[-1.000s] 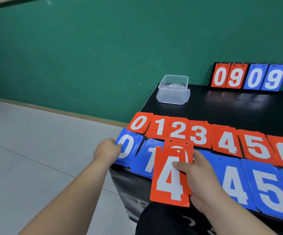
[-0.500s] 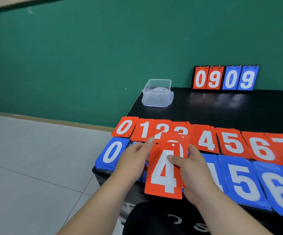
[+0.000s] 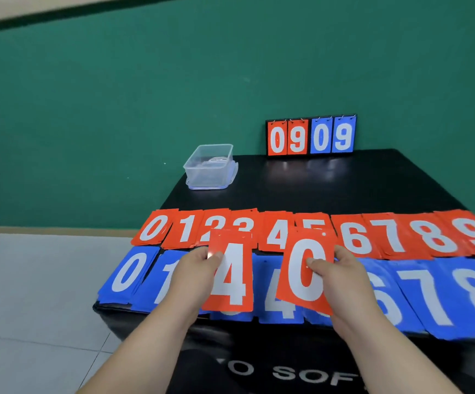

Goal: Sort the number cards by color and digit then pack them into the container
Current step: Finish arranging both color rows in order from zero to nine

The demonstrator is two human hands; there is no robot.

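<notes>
Since half a second ago the two red cards stacked in the right hand have come apart. The left hand [image 3: 199, 275] now pinches the red plastic card with a white 4 [image 3: 232, 277] by its left edge, thumb on the face. The right hand [image 3: 341, 280] grips the red plastic card with a white 0 [image 3: 306, 268] by its right edge, thumb pressed on the digit. Both cards hang above the near rows, apart from each other, the 4 upright and the 0 slightly tilted.

Under them, on the black worktop [image 3: 330, 183], lie two rows. The far row of red number cards [image 3: 392, 237] runs 0 to 9, and the near row of blue number cards [image 3: 429, 294] is partly hidden by the hands. The clear plastic rectangular container [image 3: 209, 166] stands open-topped at the far left corner, well apart from both hands. A black flip scoreboard reading 0909 [image 3: 311, 136] stands upright at the back edge, before the green wall [image 3: 117, 109].
</notes>
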